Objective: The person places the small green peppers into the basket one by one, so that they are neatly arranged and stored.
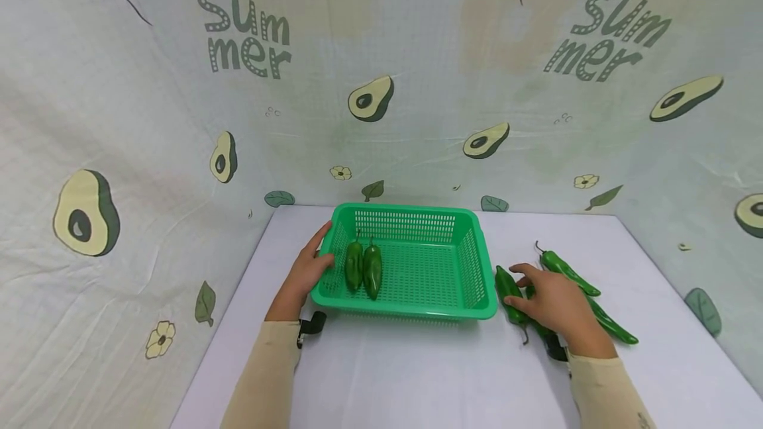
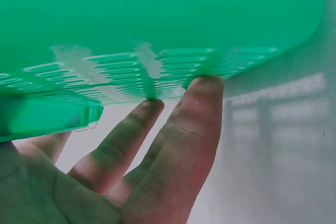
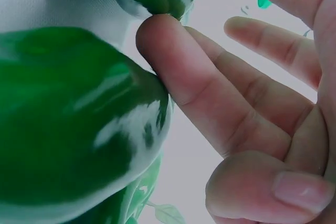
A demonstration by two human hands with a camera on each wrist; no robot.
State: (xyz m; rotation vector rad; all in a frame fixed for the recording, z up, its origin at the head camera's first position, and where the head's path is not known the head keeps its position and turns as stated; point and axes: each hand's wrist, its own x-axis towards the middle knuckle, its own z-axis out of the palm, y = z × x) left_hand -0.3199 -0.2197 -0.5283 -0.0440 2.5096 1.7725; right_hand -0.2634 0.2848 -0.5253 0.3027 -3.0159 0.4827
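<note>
Beside the left rim of a green plastic basket (image 1: 405, 316) is my left hand (image 1: 305, 275). Its extended fingers (image 2: 191, 129) touch the slotted outer wall in the left wrist view. Two green peppers (image 1: 372, 271) lie inside the basket, at its left end. My right hand (image 1: 554, 300) reaches over loose green peppers right of the basket, thumb and fingers spread. Closest to its fingertips is a pepper (image 1: 505, 283) with its stem toward me. Up close in the right wrist view, the index finger touches a glossy pepper (image 3: 84, 124).
Another pepper (image 1: 542, 331) lies partly hidden under my right hand, and more peppers (image 1: 569, 273) lie to its right. The white table (image 1: 417, 376) meets a hanging cloth (image 1: 417, 38) printed with avocados at the back and sides.
</note>
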